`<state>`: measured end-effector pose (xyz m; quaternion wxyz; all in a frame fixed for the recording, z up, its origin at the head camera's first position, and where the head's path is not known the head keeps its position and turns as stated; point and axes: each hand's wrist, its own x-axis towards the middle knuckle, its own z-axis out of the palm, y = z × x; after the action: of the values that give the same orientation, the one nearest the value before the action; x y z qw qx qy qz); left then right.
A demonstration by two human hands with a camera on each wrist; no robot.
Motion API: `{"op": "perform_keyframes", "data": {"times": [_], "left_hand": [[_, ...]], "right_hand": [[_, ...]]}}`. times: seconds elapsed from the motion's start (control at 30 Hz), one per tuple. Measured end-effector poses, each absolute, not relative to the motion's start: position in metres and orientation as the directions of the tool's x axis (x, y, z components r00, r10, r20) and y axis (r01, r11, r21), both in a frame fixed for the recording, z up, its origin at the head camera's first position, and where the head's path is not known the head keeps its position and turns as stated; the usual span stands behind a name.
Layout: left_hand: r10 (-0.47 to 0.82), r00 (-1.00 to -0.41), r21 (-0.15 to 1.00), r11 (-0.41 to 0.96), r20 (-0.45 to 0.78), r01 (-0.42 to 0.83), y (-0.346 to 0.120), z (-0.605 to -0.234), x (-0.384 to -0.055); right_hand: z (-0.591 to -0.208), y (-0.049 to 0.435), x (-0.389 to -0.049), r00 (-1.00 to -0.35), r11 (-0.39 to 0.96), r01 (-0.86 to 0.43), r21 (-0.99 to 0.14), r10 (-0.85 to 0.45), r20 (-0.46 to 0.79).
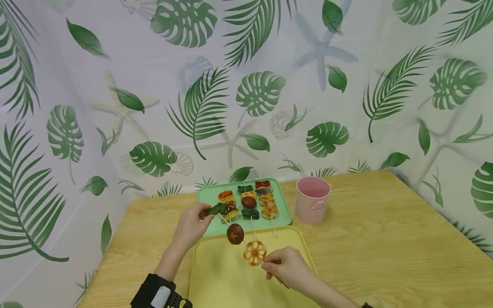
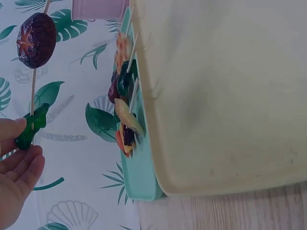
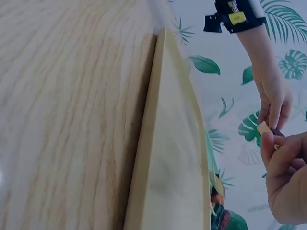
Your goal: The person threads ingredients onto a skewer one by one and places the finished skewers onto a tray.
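A skewer is held up over the trays, slanting between my two hands. My left hand (image 1: 191, 226) pinches the green pepper piece (image 2: 32, 125) at its far end between thumb and fingers. Midway along the stick sits a dark brown mushroom cap (image 1: 235, 234) with a star-shaped cut. Nearer to me is a browned lotus root slice (image 1: 255, 253). My right hand (image 1: 289, 266) grips the stick's near end, just below that slice. In the right wrist view, my right hand hides most of the skewer.
A mint-green tray (image 1: 286, 204) at the back bears three loaded skewers, with mushroom, pepper and lotus root pieces among them. In front lies a yellow tray (image 1: 219, 273), touching or overlapping its near edge. A pink bucket (image 1: 313, 207) stands to the right on the wooden table (image 1: 385, 239).
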<state>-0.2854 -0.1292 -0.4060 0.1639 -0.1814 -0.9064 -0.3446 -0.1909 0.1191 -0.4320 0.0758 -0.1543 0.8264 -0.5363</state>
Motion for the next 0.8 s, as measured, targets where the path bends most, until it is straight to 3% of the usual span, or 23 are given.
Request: {"op": "perform_keyframes", "data": {"times": [0.17, 0.4, 0.8], "left_hand": [[0.138, -0.925, 0.591, 0.734, 0.354, 0.335, -0.147, -0.41, -0.293], [0.048, -0.952, 0.655, 0.715, 0.302, 0.244, -0.18, -0.428, -0.276], [0.051, -0.971, 0.675, 0.71, 0.235, 0.2, -0.225, -0.435, -0.247]], "right_hand": [[-0.432, 0.086, -0.207, -0.947, 0.287, -0.118, -0.951, -0.321, 0.021], [-0.439, 0.039, -0.247, -0.98, 0.317, -0.042, -0.948, -0.197, -0.023], [-0.46, -0.038, -0.31, -0.997, 0.456, 0.082, -0.886, 0.034, -0.075]]}}
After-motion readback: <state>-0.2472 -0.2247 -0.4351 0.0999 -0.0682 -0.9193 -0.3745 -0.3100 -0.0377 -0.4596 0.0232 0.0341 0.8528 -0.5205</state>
